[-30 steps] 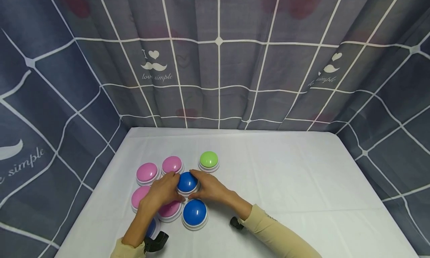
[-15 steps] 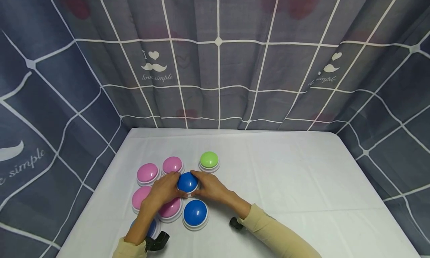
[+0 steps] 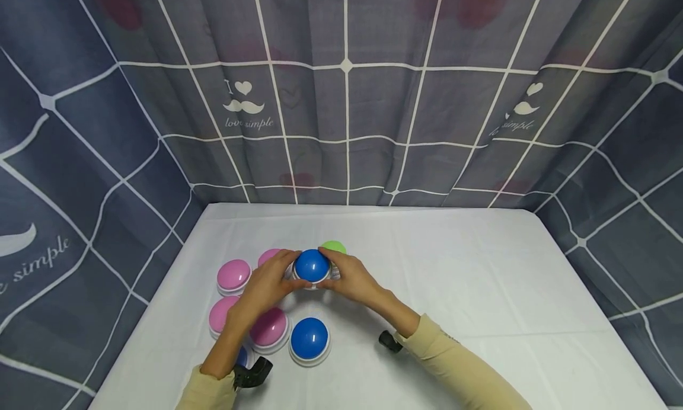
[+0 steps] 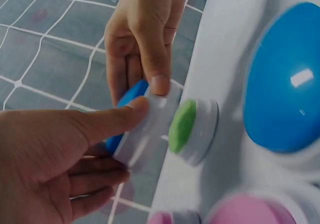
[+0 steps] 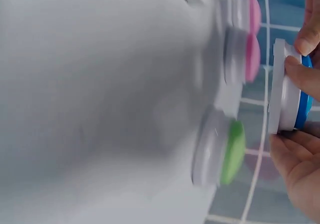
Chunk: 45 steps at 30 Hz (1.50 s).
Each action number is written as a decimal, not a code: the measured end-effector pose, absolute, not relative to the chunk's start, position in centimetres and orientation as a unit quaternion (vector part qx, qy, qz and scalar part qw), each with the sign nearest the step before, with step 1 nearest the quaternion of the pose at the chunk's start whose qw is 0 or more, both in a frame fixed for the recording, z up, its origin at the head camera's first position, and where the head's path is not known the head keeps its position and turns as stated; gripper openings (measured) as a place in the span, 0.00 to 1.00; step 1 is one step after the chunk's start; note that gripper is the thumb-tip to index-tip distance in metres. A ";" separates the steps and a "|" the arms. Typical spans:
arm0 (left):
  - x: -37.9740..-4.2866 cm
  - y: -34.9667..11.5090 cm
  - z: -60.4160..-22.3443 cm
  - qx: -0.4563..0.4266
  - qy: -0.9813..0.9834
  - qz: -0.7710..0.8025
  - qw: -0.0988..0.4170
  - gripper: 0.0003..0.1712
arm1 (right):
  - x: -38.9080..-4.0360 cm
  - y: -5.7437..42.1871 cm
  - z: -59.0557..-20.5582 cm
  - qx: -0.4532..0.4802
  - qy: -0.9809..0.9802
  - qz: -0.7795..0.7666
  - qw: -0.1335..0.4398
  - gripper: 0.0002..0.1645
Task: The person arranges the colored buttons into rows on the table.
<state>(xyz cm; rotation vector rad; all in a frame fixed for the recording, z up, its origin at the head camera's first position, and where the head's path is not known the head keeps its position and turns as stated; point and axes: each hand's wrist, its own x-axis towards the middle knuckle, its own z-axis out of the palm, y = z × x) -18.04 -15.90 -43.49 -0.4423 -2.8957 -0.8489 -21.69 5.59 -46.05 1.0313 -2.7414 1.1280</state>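
Perhaps three blue buttons (image 3: 312,265), both hands' (image 3: 267,284) (image 3: 353,282) fingers (image 4: 115,117) pinching one; four pink (image 3: 233,274), one green (image 3: 334,246).

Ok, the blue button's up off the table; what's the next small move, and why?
I'd likely ease the blue button sideways, away from the green button, before lowering it: the left hand and right hand hold it up, and its white base hangs close to the green dome.

Head view forward and down, wrist views close, hands (image 3: 268,284) shared
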 end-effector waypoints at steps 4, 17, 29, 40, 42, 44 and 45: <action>-19.2 -14.4 -42.6 -0.165 -0.939 -0.295 0.063 0.40 | -22.4 7.6 -44.9 0.310 -0.872 0.378 0.010 0.46; -24.1 -8.4 -43.1 -0.248 -0.913 -0.319 0.049 0.37 | -23.8 14.1 -44.4 0.247 -0.891 0.379 0.041 0.46; -27.1 -5.1 -45.5 -0.279 -0.930 -0.240 0.007 0.38 | -24.9 16.5 -47.1 0.214 -0.909 0.356 0.040 0.44; -27.7 -5.0 -47.0 -0.278 -0.944 -0.178 -0.012 0.36 | -25.9 15.9 -49.4 0.216 -0.916 0.337 0.007 0.46; -27.7 -5.0 -47.0 -0.279 -0.945 -0.169 -0.012 0.34 | -25.9 15.8 -49.6 0.218 -0.916 0.338 0.003 0.45; -27.7 -5.0 -46.9 -0.282 -0.947 -0.151 -0.011 0.32 | -25.9 15.6 -49.6 0.220 -0.914 0.340 -0.001 0.45; -27.7 -4.9 -46.8 -0.283 -0.949 -0.140 -0.011 0.30 | -25.9 15.6 -49.6 0.222 -0.914 0.339 -0.001 0.45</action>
